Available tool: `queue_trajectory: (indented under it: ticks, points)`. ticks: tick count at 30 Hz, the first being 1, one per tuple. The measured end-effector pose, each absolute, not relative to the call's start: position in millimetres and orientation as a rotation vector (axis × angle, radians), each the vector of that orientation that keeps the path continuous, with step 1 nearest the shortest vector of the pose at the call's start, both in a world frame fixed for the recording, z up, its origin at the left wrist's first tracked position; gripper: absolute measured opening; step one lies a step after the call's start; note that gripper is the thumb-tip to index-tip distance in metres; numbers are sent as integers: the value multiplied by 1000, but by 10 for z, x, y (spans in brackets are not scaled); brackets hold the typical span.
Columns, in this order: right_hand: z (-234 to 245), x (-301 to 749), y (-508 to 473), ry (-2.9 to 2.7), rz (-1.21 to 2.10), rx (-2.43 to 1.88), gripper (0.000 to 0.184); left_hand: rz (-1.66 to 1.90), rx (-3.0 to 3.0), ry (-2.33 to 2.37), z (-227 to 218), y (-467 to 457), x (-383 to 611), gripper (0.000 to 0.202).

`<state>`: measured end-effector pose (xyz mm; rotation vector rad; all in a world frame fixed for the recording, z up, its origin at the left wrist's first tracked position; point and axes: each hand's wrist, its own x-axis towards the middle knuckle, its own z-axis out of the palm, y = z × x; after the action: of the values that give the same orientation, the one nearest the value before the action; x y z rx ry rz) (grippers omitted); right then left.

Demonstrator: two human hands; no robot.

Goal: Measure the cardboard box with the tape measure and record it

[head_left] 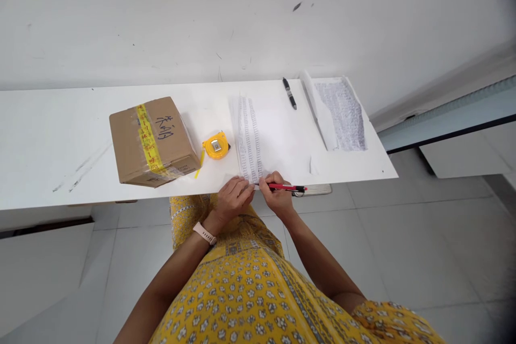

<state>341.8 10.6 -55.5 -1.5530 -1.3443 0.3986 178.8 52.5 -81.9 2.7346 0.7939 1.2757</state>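
Observation:
My right hand is closed around a red pen at the near edge of the white table, its tip by the bottom of a sheet of paper covered with columns of writing. My left hand rests with curled fingers on the sheet's near edge, pressing it down. A pink watch sits on my left wrist.
A taped cardboard box with handwriting stands left of the sheet, and a yellow tape measure lies between them. A black pen and a second written sheet lie at the far right. A wall runs behind the table.

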Motion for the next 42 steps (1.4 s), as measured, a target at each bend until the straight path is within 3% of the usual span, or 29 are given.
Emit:
queue_trajectory:
  ticks: [42]
  points:
    - [-534,3435,101,-1330,367,-1627,27,1257,2733,809,-801,520,1783,15]
